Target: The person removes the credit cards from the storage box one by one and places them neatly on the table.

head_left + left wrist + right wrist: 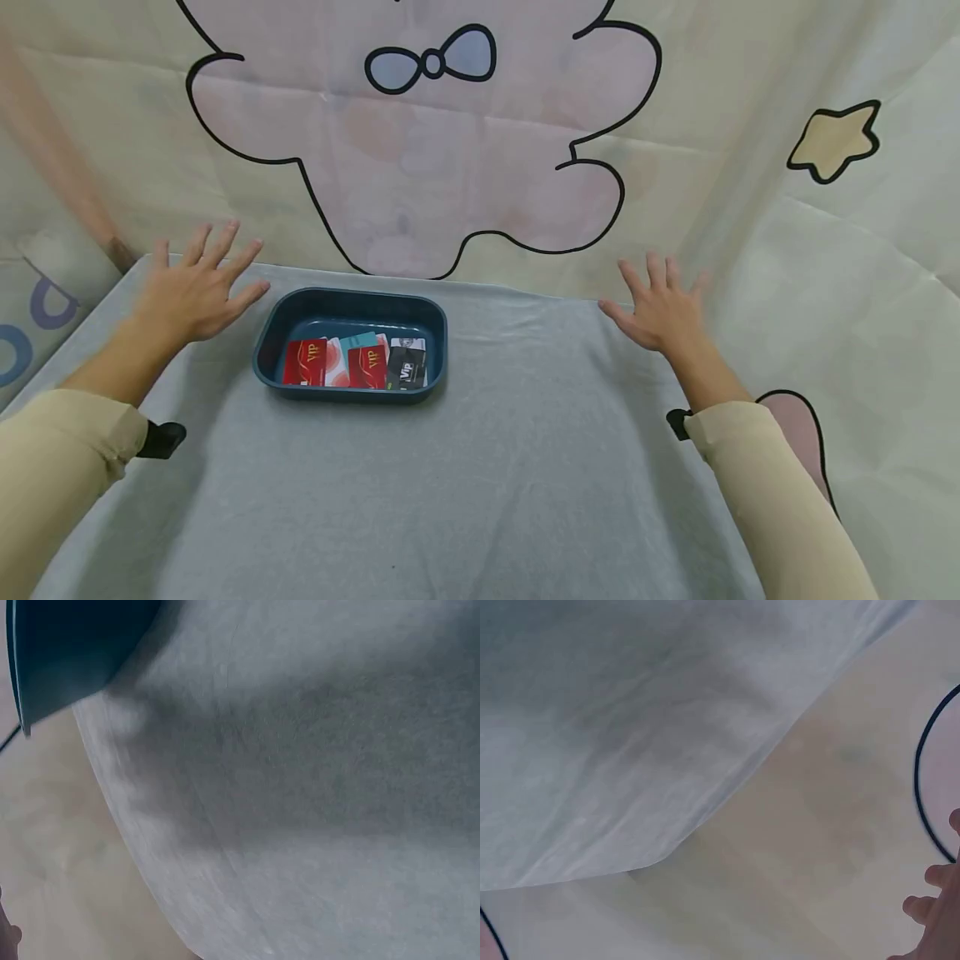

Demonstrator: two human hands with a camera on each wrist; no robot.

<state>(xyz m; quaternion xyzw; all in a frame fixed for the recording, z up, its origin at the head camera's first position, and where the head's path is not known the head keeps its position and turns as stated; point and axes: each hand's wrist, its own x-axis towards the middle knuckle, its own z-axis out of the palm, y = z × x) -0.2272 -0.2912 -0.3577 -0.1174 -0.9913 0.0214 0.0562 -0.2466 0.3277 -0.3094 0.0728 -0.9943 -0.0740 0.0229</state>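
Observation:
My left hand (191, 292) is held over the table's far left side, fingers spread and straight, holding nothing. Close to its thumb sits a dark blue rectangular tray (348, 397) with rounded corners. Inside lie several cards: a red VIP card (305, 362) at the left, a second red VIP card (367, 367), a black VIP card (407, 367) at the right, and partly covered pink and teal ones. Over the far right side my right hand (660, 308) is also spread and holds nothing. The left wrist view catches part of the tray (75, 652); the right wrist view shows some fingers (939, 900).
A grey cloth (480, 483) covers the table, its far edge meeting a cream curtain (705, 100) with cartoon drawings. Curtain fabric also hangs along the left and right sides. Dark straps show at both sleeve cuffs. Both arms cast shadows on the cloth.

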